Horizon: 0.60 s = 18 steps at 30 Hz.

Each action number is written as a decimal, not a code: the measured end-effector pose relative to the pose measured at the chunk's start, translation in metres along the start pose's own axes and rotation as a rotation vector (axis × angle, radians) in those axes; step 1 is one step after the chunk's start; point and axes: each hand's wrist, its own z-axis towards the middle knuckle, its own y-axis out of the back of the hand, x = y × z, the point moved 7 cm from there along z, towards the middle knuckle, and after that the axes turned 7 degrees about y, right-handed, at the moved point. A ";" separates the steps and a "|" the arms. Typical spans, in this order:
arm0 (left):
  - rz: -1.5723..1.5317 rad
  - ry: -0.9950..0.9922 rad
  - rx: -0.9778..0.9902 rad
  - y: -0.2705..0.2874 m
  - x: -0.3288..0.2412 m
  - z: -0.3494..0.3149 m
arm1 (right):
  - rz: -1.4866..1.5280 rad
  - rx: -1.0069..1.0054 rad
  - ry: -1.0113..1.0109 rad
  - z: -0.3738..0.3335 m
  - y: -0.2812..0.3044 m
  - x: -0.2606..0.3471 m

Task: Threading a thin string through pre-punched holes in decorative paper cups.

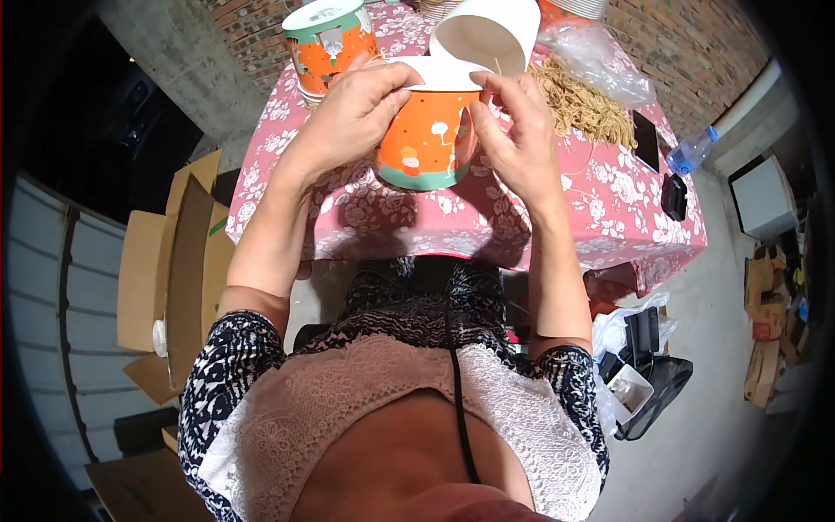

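Note:
An orange paper bucket (pixel 424 130) with a green base band and small white figures stands upright between my hands, near the front of the table. My left hand (pixel 361 109) grips its upper left rim, thumb outside and fingers bent over the edge. On the opposite side, my right hand (pixel 519 126) pinches the rim between thumb and fingers. Short ends of tan cord stick up beside both hands; whether they pass through the bucket's wall is hidden by my fingers. Just behind lies a white-lined bucket (pixel 487 36), tipped with its mouth toward me.
Upside-down orange buckets (pixel 332 54) are stacked at back left. A heap of tan cords (pixel 584 103) and a clear plastic bag (pixel 600 56) lie right. Near the table's right edge are a phone (pixel 645 141), a black case (pixel 673 197) and a bottle (pixel 691 151). Cardboard boxes (pixel 143 270) stand left.

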 end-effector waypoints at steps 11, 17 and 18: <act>-0.226 0.024 0.027 0.000 0.012 0.009 | 0.204 -0.040 -0.152 -0.004 -0.003 -0.019; -0.281 0.038 0.062 0.000 0.012 0.016 | 0.264 -0.067 -0.198 -0.005 -0.006 -0.033; -0.258 0.045 0.076 0.000 0.011 0.017 | 0.277 -0.087 -0.224 -0.005 -0.006 -0.038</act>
